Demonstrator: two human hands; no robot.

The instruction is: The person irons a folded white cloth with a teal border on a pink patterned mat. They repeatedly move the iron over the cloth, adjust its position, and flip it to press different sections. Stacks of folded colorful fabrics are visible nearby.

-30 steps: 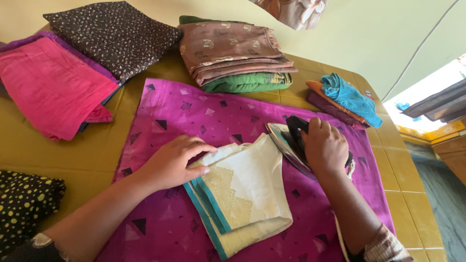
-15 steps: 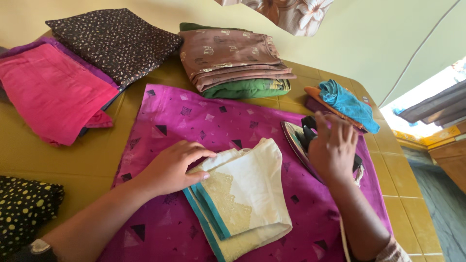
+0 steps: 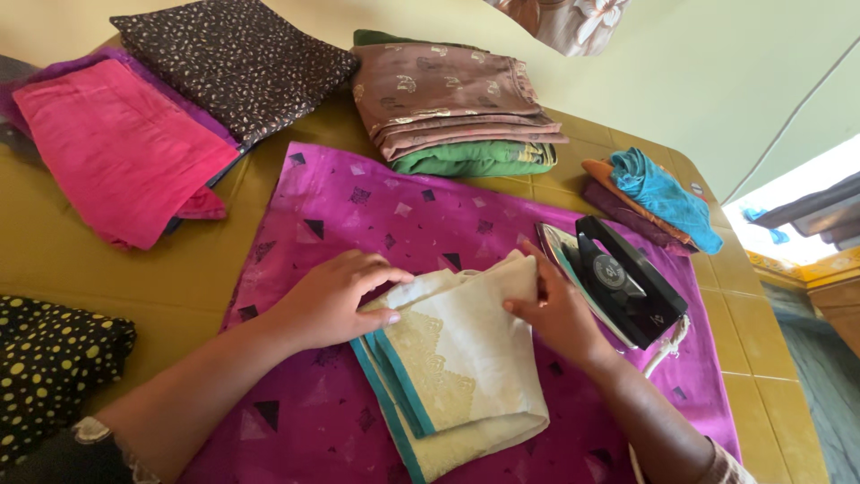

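At the far left edge we log a black cloth with yellow dots [image 3: 49, 363], lying on the yellow table [image 3: 107, 269]. Above it we record a folded pink cloth [image 3: 116, 148] resting on a purple one whose edge shows along its upper side, and next a dark brown speckled cloth [image 3: 237, 58] overlapping that pile at its right. Spread flat across the middle of the table we note a magenta cloth with dark triangles [image 3: 358, 206], which serves as the working surface. On it our left hand [image 3: 336, 300] rests palm down, fingers extended and closed on nothing, fingertips pressing the upper left corner of the folded cream cloth with teal border [image 3: 461, 376]. That folded cloth lies at the centre of the magenta sheet, between our two hands, its teal edges showing in layers on the left side. Beyond it, at the far edge of the sheet, we list a stack of folded brown patterned cloth [image 3: 448, 99] set on a green one [image 3: 475, 159]. Our right hand [image 3: 560, 314] lies flat on the cream cloth's right edge, the fingertips pinching its upper fold. Just beside that hand we enter a black electric iron [image 3: 618, 278], tipped on its side with the soleplate facing left. Farthest right we record a small pile topped by a teal cloth [image 3: 663, 193].
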